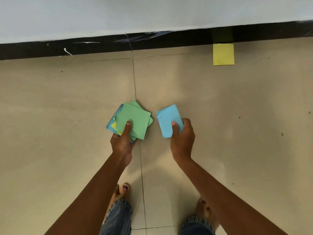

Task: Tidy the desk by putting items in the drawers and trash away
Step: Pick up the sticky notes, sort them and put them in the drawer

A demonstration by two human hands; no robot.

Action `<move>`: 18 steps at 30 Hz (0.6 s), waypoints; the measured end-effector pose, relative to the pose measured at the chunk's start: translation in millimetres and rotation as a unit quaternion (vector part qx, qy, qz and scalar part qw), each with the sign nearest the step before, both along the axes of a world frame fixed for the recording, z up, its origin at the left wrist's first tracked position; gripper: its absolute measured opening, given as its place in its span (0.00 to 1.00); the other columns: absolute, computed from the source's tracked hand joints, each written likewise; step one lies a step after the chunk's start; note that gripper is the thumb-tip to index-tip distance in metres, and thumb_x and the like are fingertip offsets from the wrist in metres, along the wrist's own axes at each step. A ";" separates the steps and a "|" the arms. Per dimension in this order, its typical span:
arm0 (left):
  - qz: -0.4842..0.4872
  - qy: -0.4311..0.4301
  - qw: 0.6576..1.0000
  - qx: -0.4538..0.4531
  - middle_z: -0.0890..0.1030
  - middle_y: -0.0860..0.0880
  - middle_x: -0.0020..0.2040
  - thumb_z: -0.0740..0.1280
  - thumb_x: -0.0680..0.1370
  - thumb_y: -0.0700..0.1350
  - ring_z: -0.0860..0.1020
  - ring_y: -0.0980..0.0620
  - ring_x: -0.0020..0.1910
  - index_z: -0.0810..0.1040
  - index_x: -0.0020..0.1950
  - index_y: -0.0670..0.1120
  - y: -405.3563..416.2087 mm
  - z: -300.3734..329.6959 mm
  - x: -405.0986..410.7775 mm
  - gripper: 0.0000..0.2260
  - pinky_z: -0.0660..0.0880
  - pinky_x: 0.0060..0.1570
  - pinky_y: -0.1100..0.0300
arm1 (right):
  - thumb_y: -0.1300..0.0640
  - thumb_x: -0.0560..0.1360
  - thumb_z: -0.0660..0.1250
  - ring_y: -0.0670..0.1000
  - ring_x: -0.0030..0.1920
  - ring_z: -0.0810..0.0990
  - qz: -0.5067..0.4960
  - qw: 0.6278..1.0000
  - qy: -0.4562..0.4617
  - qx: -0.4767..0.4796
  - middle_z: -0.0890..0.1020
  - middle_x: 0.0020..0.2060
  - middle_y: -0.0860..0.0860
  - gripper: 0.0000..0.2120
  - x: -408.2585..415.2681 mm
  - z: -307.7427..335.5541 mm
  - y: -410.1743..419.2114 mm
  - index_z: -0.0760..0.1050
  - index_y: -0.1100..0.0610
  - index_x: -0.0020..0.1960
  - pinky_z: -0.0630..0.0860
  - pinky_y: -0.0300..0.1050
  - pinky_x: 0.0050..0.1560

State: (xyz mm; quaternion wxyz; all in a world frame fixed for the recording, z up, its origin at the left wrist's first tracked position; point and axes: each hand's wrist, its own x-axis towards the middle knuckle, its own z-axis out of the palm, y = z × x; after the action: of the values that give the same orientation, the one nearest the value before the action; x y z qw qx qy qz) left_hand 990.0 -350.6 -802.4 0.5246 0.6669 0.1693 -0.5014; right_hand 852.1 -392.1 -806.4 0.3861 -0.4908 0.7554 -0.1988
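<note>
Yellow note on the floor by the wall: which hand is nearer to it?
Right. The right hand, holding a blue note, is below and left of the yellow note. The left hand, holding a stack of notes, is further left.

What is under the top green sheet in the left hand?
Under the green sheet, the left hand holds more green sheets, a yellow piece and a blue sheet, all showing only at the edges. The green sheet covers the rest, so the count is unclear.
</note>
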 end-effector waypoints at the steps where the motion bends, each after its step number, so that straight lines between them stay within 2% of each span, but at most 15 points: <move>1: -0.013 0.003 1.000 -0.007 0.81 0.53 0.49 0.68 0.77 0.44 0.80 0.54 0.49 0.76 0.51 0.53 -2.1 -0.4 -2.8 0.06 0.79 0.48 0.56 | 0.58 0.78 0.64 0.52 0.44 0.78 -0.037 0.997 -0.065 -0.031 0.79 0.44 0.53 0.08 0.7 9.2 -5.8 0.73 0.62 0.52 0.71 0.40 0.41; 3: -0.038 0.014 0.999 -0.016 0.82 0.53 0.50 0.68 0.77 0.44 0.80 0.54 0.48 0.77 0.52 0.52 -7.3 -1.3 -12.0 0.06 0.80 0.46 0.58 | 0.58 0.78 0.64 0.41 0.40 0.77 -0.055 0.988 -0.132 -0.064 0.79 0.42 0.49 0.07 1.2 24.6 -16.9 0.73 0.61 0.52 0.71 0.30 0.38; 5: -0.061 0.036 0.997 -0.027 0.82 0.52 0.51 0.68 0.77 0.46 0.81 0.53 0.48 0.77 0.55 0.51 -14.9 -1.0 -22.1 0.08 0.81 0.44 0.58 | 0.59 0.77 0.65 0.36 0.38 0.76 -0.033 0.985 -0.158 -0.055 0.77 0.40 0.46 0.05 3.9 29.2 -25.1 0.73 0.60 0.51 0.69 0.25 0.36; 7: -0.090 0.081 0.991 -0.057 0.82 0.50 0.54 0.66 0.76 0.52 0.81 0.52 0.49 0.76 0.61 0.50 -25.1 -1.1 -31.7 0.14 0.80 0.41 0.59 | 0.60 0.76 0.66 0.40 0.39 0.76 0.019 0.990 -0.137 -0.020 0.78 0.42 0.48 0.07 5.5 23.7 -29.9 0.73 0.61 0.53 0.70 0.29 0.38; 9: -0.125 0.117 0.982 -0.085 0.83 0.49 0.56 0.65 0.76 0.57 0.82 0.51 0.51 0.75 0.63 0.51 -35.6 -1.8 -39.4 0.18 0.81 0.42 0.58 | 0.59 0.75 0.67 0.52 0.46 0.79 0.077 0.993 -0.090 0.003 0.80 0.47 0.53 0.11 5.1 11.1 -31.6 0.73 0.62 0.56 0.73 0.40 0.47; 11: -0.154 0.113 0.977 -0.091 0.83 0.49 0.54 0.66 0.76 0.52 0.82 0.50 0.52 0.76 0.61 0.51 -46.6 -6.8 -46.3 0.15 0.81 0.45 0.57 | 0.56 0.74 0.66 0.56 0.54 0.76 0.130 0.991 -0.026 0.012 0.78 0.52 0.55 0.15 0.2 -3.8 -37.1 0.72 0.60 0.59 0.71 0.49 0.54; 13: -0.162 0.093 0.979 -0.086 0.83 0.48 0.54 0.68 0.76 0.45 0.81 0.49 0.52 0.77 0.61 0.49 -57.7 -15.3 -50.1 0.14 0.81 0.43 0.58 | 0.54 0.74 0.66 0.56 0.57 0.72 0.153 0.987 0.040 -0.020 0.74 0.54 0.55 0.16 -8.8 -13.8 -52.1 0.72 0.59 0.59 0.67 0.51 0.54; 16: -0.163 0.089 0.979 -0.084 0.83 0.49 0.55 0.70 0.75 0.42 0.82 0.51 0.49 0.77 0.60 0.49 -80.1 -25.4 -58.2 0.14 0.81 0.42 0.59 | 0.57 0.71 0.64 0.58 0.58 0.71 0.113 0.984 0.077 -0.111 0.73 0.54 0.56 0.17 -29.0 -21.3 -96.6 0.73 0.57 0.59 0.65 0.52 0.53; 18: -0.160 0.093 0.979 -0.084 0.83 0.50 0.54 0.70 0.75 0.42 0.82 0.53 0.48 0.77 0.57 0.50 -96.7 -32.2 -67.7 0.12 0.81 0.42 0.60 | 0.59 0.72 0.64 0.59 0.60 0.70 0.091 0.978 0.129 -0.139 0.73 0.57 0.57 0.17 -46.3 -32.0 -140.6 0.73 0.57 0.61 0.65 0.52 0.55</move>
State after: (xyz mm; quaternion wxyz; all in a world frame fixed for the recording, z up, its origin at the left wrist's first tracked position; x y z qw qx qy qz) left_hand 922.3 -447.3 -834.6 0.4736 0.5897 0.0655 -0.6509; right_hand 805.8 -532.7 -838.4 0.2298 -0.6281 0.7160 -0.2002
